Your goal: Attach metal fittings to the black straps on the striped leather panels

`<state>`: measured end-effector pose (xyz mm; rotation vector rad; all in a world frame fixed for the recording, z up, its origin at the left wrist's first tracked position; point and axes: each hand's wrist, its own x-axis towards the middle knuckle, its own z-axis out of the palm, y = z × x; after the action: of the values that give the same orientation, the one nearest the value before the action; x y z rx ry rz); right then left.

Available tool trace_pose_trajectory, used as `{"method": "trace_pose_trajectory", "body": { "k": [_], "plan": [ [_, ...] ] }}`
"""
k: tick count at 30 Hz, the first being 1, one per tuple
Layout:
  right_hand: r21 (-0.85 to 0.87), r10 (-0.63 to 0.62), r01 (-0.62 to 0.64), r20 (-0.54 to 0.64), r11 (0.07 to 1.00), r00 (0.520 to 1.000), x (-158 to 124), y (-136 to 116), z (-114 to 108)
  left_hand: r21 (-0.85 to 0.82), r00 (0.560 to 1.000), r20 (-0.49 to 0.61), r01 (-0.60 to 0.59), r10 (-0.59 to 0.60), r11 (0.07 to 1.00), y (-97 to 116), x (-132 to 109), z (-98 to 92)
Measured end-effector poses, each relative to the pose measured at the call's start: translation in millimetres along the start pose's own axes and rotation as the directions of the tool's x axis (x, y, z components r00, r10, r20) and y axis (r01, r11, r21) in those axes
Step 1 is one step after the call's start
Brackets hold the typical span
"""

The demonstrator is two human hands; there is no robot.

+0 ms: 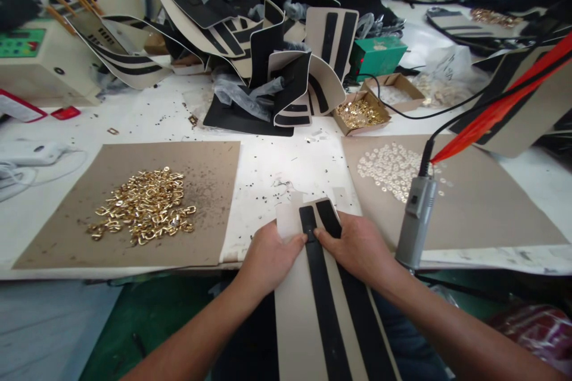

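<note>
A long beige panel with black strips (pixel 297 303) extends from the table's front edge toward me. My left hand (pixel 270 253) grips its left side, thumb on the black strip. From the right, my right hand (pixel 357 244) holds the same panel, its thumb pressed beside a small dark piece on that strip. Both thumbs nearly meet there; the fingers beneath the panel are hidden. A pile of gold metal clasps (pixel 149 205) lies on a brown sheet at the left. Small clear washers (pixel 388 169) are spread on the right sheet. A grey electric screwdriver (pixel 416 220) hangs beside my right forearm.
More striped panels (pixel 259 41) are heaped at the back centre. Nearby are a green box (pixel 379 55) and a carton of gold parts (pixel 361 116). A cream machine (pixel 49 65) stands back left. Cables and a red strap (pixel 504 98) cross the right. Other people sit opposite.
</note>
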<state>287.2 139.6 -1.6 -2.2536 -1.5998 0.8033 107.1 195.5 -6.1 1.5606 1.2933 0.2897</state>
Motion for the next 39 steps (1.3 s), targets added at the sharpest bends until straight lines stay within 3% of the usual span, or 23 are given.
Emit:
{"method": "trace_pose_trajectory", "body": {
  "k": [3, 5, 7, 8, 10, 11, 14, 19, 22, 26, 29, 32, 34, 39],
  "plan": [
    [-0.048, -0.013, 0.012, -0.025, 0.999, 1.0, -1.4, -1.9, -0.6, 0.077, 0.998, -0.032, -0.05, 0.052, 0.996, 0.9, -2.7, -2.2],
    [-0.073, -0.025, 0.022, -0.042, 0.997, 0.999, -2.0, -1.9, -0.5, 0.234, 0.981, -0.162, -0.069, 0.109, 0.97, 3.8, -7.2, -4.3],
    [-0.09, -0.041, 0.036, -0.052, 0.995, 0.998, -2.8, -1.2, -0.1, 0.428, 0.909, -0.31, -0.13, 0.28, 0.894, 7.4, -13.3, -4.6],
    [-0.098, -0.049, 0.043, -0.059, 0.994, 0.997, -3.5, -0.9, 0.0, 0.51, 0.856, -0.332, -0.191, 0.397, 0.839, 8.7, -16.4, -3.6],
    [-0.105, -0.066, 0.059, -0.067, 0.993, 0.996, -5.3, -0.9, -0.2, 0.592, 0.771, -0.252, -0.355, 0.585, 0.724, 8.8, -21.2, 1.0],
    [-0.103, -0.073, 0.066, -0.065, 0.992, 0.995, -6.4, -1.2, -0.6, 0.583, 0.758, -0.185, -0.427, 0.625, 0.691, 7.2, -22.5, 4.4],
    [-0.088, -0.085, 0.079, -0.065, 0.993, 0.994, -8.9, -3.5, -2.3, 0.484, 0.775, -0.094, -0.513, 0.625, 0.709, -3.2, -21.0, 15.0],
    [-0.013, -0.1, 0.099, -0.104, 0.995, 0.989, -16.1, -7.7, -7.6, 0.392, 0.747, -0.197, -0.534, 0.635, 0.749, -21.4, -10.2, 22.8],
    [0.127, -0.123, 0.149, -0.193, 0.981, 0.973, -36.3, -2.6, -16.6, 0.366, 0.74, -0.221, -0.541, 0.635, 0.757, -25.0, -5.4, 24.3],
    [0.355, -0.101, 0.301, -0.484, 0.885, 0.869, -73.1, 34.2, -45.1, 0.369, 0.739, -0.252, -0.523, 0.624, 0.768, -25.1, -1.6, 26.7],
    [0.385, 0.059, 0.209, -0.58, 0.899, 0.813, -78.9, 87.6, -74.9, 0.374, 0.737, -0.244, -0.528, 0.63, 0.763, -26.1, -0.2, 27.1],
    [0.267, 0.116, 0.028, -0.508, 0.963, 0.854, -57.6, 140.5, -96.4, 0.359, 0.727, -0.241, -0.549, 0.644, 0.755, -28.4, 0.5, 26.0],
    [0.183, 0.086, -0.001, -0.461, 0.983, 0.883, -37.2, 162.1, -102.2, 0.347, 0.723, -0.243, -0.558, 0.647, 0.754, -29.8, 0.5, 25.0],
    [0.026, 0.005, 0.006, -0.39, 1.0, 0.921, -4.6, 171.0, -100.9, 0.349, 0.74, -0.219, -0.55, 0.637, 0.759, -30.3, -2.0, 23.4]
  ]
}}
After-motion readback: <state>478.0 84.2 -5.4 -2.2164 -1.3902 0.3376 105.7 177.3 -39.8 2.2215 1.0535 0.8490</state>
